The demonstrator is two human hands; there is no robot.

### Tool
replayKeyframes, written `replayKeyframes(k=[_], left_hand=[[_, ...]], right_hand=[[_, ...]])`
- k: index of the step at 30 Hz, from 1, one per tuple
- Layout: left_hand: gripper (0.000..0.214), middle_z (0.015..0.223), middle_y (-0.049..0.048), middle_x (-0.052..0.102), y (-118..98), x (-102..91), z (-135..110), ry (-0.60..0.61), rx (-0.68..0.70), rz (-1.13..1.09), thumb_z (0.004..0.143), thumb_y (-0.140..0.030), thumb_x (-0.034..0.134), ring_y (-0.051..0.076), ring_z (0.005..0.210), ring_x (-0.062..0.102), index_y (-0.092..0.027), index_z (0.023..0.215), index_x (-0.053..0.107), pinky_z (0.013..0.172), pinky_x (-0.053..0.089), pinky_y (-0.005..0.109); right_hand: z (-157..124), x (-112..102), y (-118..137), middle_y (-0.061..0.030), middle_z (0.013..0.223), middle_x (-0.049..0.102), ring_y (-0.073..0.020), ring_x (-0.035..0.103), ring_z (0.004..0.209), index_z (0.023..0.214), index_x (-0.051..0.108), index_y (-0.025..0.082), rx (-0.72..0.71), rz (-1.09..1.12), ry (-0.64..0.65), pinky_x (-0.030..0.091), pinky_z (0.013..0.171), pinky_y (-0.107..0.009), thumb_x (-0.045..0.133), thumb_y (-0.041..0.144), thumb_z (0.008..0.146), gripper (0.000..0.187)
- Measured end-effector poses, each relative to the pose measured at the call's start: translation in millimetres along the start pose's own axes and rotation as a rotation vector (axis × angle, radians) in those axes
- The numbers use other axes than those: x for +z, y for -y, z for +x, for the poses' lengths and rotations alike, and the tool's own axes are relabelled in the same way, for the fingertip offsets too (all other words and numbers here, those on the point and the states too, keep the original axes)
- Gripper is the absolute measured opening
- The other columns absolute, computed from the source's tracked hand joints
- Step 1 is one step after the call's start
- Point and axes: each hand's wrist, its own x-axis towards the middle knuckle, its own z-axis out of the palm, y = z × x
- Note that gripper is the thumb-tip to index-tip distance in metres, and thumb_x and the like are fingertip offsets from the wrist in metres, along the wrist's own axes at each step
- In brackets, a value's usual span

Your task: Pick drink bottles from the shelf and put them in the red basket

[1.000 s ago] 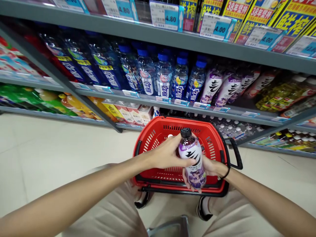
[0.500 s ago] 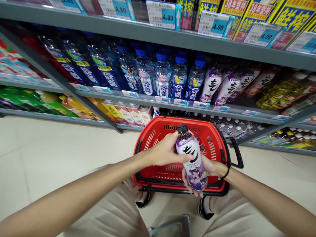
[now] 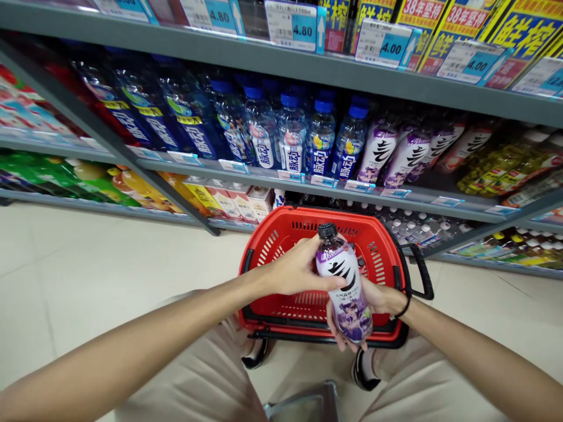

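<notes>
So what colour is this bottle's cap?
Black; the cap of the bottle shows best in the head view.

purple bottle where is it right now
In the head view the purple bottle is centre-right, held between the left hand and the right hand, over the red basket.

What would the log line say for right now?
left hand: grips purple bottle | right hand: holds its base | beneath: red basket

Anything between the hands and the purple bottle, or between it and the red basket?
Nothing visible. The left hand and right hand both grip the purple bottle over the open red basket; its black handle hangs outside the right rim.
</notes>
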Motion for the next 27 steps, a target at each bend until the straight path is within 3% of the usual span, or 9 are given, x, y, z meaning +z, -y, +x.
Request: replayKeyframes(k=[3,7,13,21,27], left_hand=[[0.062,0.111,0.0098,0.071,-0.6,-0.2,0.5,0.009,0.005,-0.004,0.079,-0.047,0.077,0.024,0.096,0.068,-0.015,0.127,0.056,0.085,0.056,0.037],[0.06,0.104,0.0078,0.071,-4.0,-1.1,2.0,0.016,-0.009,0.01,0.078,-0.045,0.077,0.023,0.089,0.068,-0.015,0.125,0.056,0.079,0.056,0.034],[0.055,0.103,0.0078,0.072,-7.1,-2.1,2.8,0.033,-0.021,0.003,0.077,-0.045,0.077,0.023,0.088,0.069,-0.015,0.119,0.057,0.078,0.056,0.033],[0.054,0.105,0.008,0.072,-9.1,-2.6,2.2,0.031,-0.028,0.008,0.077,-0.044,0.076,0.023,0.088,0.069,-0.015,0.118,0.058,0.079,0.057,0.033],[0.053,0.105,0.0088,0.072,-10.4,-2.6,2.9,0.032,-0.045,0.01,0.075,-0.044,0.076,0.024,0.089,0.069,-0.015,0.116,0.059,0.078,0.057,0.034]], right_hand=[[0.5,-0.7,-0.5,-0.0218,0.081,0.071,-0.0283,0.07,0.074,0.083,0.064,0.01,0.087,0.016,0.055,0.057,0.059,-0.037,0.009,0.09,0.08,0.097],[-0.3,4.6,2.0,-0.0198,0.083,0.071,-0.0256,0.069,0.072,0.09,0.064,0.009,-0.017,-0.046,-0.03,0.057,0.059,-0.034,0.014,0.086,0.083,0.092],[-2.4,13.5,7.4,-0.0182,0.087,0.071,-0.0256,0.069,0.078,0.093,0.063,0.011,-0.119,-0.108,-0.11,0.058,0.064,-0.034,0.031,0.094,0.074,0.091],[-1.4,16.0,8.6,-0.0203,0.086,0.071,-0.0293,0.07,0.085,0.085,0.062,0.011,-0.127,-0.145,-0.112,0.058,0.068,-0.039,0.025,0.088,0.079,0.086],[-1.9,17.7,9.4,-0.0198,0.084,0.072,-0.031,0.07,0.085,0.085,0.063,0.013,-0.122,-0.147,-0.101,0.059,0.072,-0.044,0.026,0.091,0.075,0.087]])
